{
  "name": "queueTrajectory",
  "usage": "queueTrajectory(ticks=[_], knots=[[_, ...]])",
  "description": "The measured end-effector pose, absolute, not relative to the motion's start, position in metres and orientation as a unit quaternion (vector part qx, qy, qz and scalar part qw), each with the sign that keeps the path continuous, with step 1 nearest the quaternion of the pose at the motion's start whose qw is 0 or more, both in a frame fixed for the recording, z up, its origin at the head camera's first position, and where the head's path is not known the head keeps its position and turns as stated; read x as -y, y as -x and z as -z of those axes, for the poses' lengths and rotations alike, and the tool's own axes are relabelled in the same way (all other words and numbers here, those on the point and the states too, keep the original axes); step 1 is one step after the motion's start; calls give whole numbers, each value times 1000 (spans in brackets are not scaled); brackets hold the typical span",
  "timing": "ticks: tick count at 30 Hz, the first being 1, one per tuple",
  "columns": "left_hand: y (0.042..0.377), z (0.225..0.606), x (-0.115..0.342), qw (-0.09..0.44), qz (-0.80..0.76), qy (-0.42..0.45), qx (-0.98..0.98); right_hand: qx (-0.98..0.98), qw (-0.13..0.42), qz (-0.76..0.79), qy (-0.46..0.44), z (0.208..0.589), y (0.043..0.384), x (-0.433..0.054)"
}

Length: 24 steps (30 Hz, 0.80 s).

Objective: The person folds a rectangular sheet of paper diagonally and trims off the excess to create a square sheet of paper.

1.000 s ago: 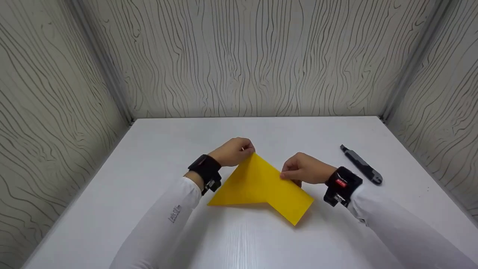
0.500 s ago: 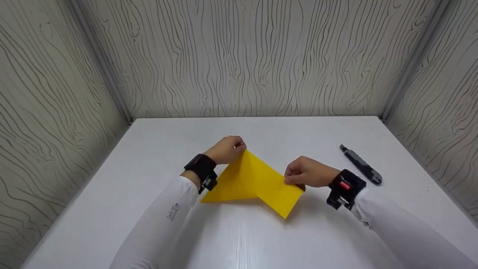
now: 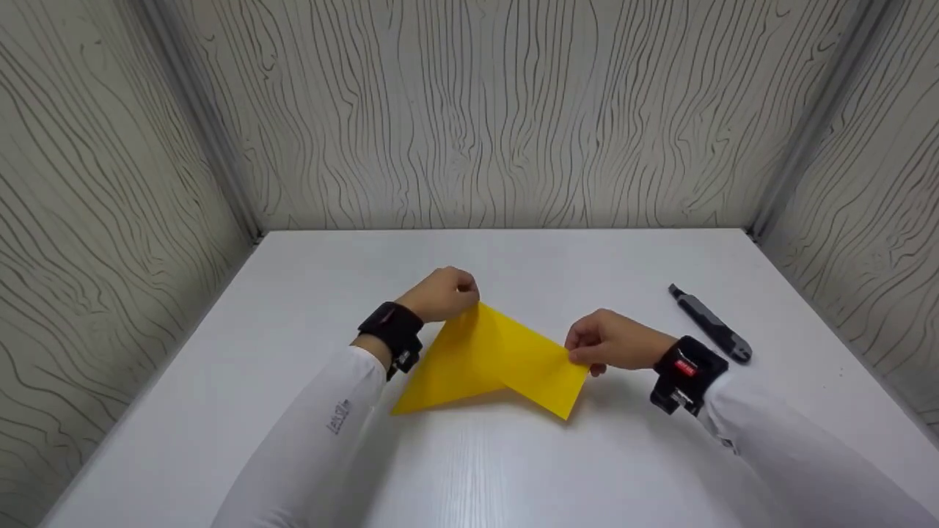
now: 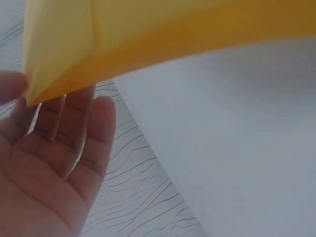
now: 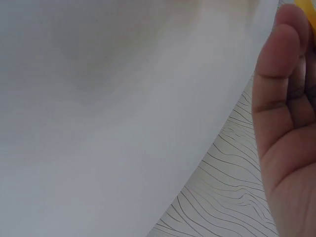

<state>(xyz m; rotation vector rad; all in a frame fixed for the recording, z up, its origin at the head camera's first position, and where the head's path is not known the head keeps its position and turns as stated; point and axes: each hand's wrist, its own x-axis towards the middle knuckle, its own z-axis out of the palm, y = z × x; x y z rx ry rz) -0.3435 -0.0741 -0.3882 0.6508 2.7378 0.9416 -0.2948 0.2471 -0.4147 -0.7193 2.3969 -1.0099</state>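
Both hands hold a yellow sheet of paper above the middle of the white table. My left hand pinches its upper corner; in the left wrist view the thumb and fingers meet at that corner of the paper. At the opposite end, my right hand pinches the right corner between thumb and fingers. The paper bends between the two hands, with a point hanging at lower left and another at lower right. Only a sliver of the paper shows in the right wrist view, beside the right hand.
A grey and black utility knife lies on the white table, to the right and beyond the right hand. Panels with a wood-grain pattern stand behind the table and at both sides.
Along the paper's upper edge my right hand has slid right and down to the corner. My left hand has shifted a little left with its corner. The utility knife has stayed put.
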Motion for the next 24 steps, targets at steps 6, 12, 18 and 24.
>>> queueTrajectory(ticks=[6, 12, 18, 24], knots=[[342, 386, 65, 131, -279, -255, -916, -872, 216, 361, 251, 422, 296, -243], [345, 392, 68, 85, -298, -185, -932, -895, 186, 371, 167, 431, 296, -243], [345, 405, 68, 59, -272, -132, -951, -916, 154, 361, 83, 438, 296, -245], [331, 419, 51, 90, -194, -169, -962, -925, 160, 341, 48, 443, 293, -244]])
